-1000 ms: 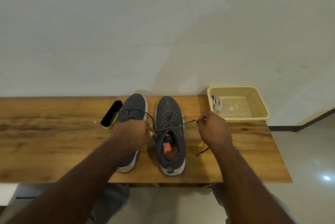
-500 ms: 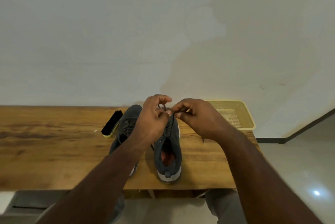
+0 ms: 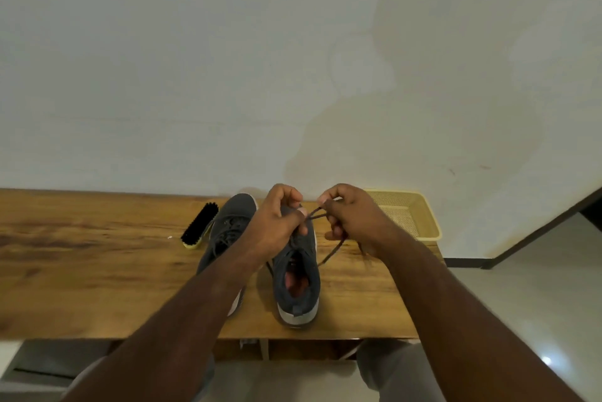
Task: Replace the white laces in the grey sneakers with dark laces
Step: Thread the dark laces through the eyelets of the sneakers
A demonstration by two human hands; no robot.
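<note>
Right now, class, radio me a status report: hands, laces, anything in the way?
Left hand and right hand both pinching the dark lace above the right-side sneaker. Left-side sneaker already dark-laced. Brush and basket off to the sides, nothing blocking.

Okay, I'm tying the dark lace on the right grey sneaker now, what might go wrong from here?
1. Both hands, left hand and right hand, pinch the thin dark lace near their fingertips; it may slip before the knot tightens.
2. The lace's free end trails over the wooden table and could snag.
3. Pulling may drag the right grey sneaker, which sits near the table's front edge.
</note>
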